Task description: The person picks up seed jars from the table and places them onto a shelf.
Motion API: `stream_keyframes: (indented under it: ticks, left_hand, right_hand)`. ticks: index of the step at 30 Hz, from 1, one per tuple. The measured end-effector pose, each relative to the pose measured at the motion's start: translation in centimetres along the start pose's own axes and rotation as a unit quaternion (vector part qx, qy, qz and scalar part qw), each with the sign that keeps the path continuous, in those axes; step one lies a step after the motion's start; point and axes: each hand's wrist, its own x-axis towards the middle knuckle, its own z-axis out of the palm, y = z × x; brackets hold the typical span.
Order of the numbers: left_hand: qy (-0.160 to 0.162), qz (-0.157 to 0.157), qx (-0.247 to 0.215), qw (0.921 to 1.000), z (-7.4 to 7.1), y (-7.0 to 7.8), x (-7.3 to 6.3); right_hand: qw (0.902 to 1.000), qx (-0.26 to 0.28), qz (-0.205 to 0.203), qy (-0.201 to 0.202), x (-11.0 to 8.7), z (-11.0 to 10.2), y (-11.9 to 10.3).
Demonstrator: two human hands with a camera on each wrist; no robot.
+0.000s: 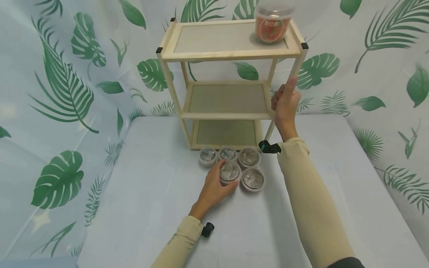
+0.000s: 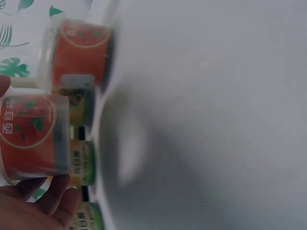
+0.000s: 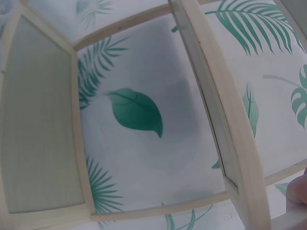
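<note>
The left hand point(image 1: 214, 189) has its thumb and fingers clamped round a red-labelled tomato tub point(image 1: 229, 171) in front of the wooden shelf rack point(image 1: 231, 56), which stands at the tub's 12 o'clock in the head view. Other lidded tubs point(image 1: 249, 157) sit close by at 10, 12, 2 and nearly 4 o'clock. Toward 1:30, the right hand point(image 1: 286, 102) grips the rack's front post point(image 1: 299, 64). A second tomato tub point(image 1: 273, 28) stands at the top tier's point(image 1: 207, 39) 3 o'clock end.
</note>
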Motion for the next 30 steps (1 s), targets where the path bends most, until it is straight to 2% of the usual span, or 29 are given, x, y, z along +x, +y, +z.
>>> stream_keyframes:
  ticks: [3,16,24,30]
  left_hand:
    - [0.000,-0.001,-0.001,1.0000,-0.5,0.6,0.3]
    - [0.003,0.049,-0.002,0.9988,-3.0,3.2,1.9]
    - [-0.003,0.071,0.009,0.9974,-5.1,6.1,3.1]
    - [-0.003,0.114,0.015,0.9933,-6.9,8.3,4.4]
  right_hand:
    - [1.0000,-0.003,0.005,0.000,-0.1,0.0,0.0]
    - [0.9998,0.008,0.014,-0.009,-0.1,-0.3,0.2]
    - [0.9999,-0.002,0.013,-0.006,-0.1,-0.4,0.3]
    - [0.9999,-0.007,0.007,-0.005,-0.1,-0.3,0.3]
